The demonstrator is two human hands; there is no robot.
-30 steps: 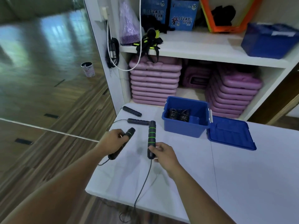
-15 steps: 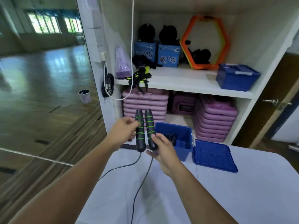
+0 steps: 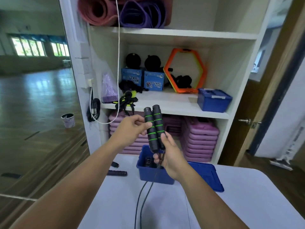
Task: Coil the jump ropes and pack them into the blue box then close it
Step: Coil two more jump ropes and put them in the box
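Two jump rope handles [image 3: 151,138], black foam cylinders ringed with bright green bands, stand upright and pressed side by side in the air above the open blue box [image 3: 153,175], in front of a white shelf unit [image 3: 165,33]. The left hand [image 3: 132,128] pinches the left handle near its middle between thumb and curled fingers, while the right hand [image 3: 171,154] is closed round the lower ends of both handles, thumb laid up against the right one, with the thin dark cords [image 3: 137,209] running out beneath it and trailing down across the white tabletop [image 3: 231,204] towards the viewer. The box, a small moulded plastic tub, sits on the tabletop just below the hands; its flat lid [image 3: 208,176] lies open to the right, and dark coils [image 3: 148,161] show inside it. Two more dark handles [image 3: 117,173] lie on the tabletop to the left of the box. Behind, the lowest shelf bay holds stacks of smooth purple slabs [image 3: 199,141] with rounded edges; the shelf above carries a closed blue box [image 3: 213,100], an orange hexagonal frame [image 3: 184,73] leaning upright and two blue printed cartons [image 3: 142,80], and rolled pink and purple mats [image 3: 125,12] fill the top shelf
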